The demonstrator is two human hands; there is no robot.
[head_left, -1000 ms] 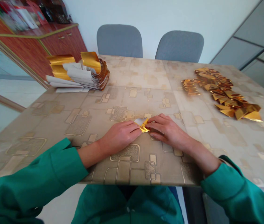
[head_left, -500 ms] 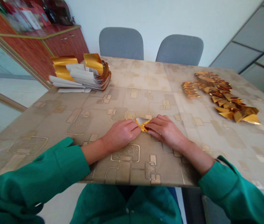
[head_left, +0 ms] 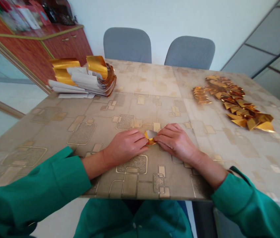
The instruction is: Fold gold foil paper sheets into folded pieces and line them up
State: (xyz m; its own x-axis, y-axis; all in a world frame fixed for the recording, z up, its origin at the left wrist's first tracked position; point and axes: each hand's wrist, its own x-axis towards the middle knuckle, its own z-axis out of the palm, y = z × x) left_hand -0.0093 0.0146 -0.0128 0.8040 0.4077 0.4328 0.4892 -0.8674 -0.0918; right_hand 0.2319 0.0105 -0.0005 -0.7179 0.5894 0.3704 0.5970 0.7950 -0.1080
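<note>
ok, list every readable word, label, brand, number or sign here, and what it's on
No readable text.
Items on the cabinet: too blurred to tell whether anything is printed on them.
Small paper held by the left hand and right hand, paper stack, folded gold pieces: no lettering visible.
Tablecloth: rectangle pattern, no lettering visible.

I see a grey chair (head_left: 127, 45) and a second chair (head_left: 190, 53) past the bench (head_left: 152, 79); pale wall (head_left: 159, 16) behind, reddish cabinet (head_left: 64, 49) far left.
</note>
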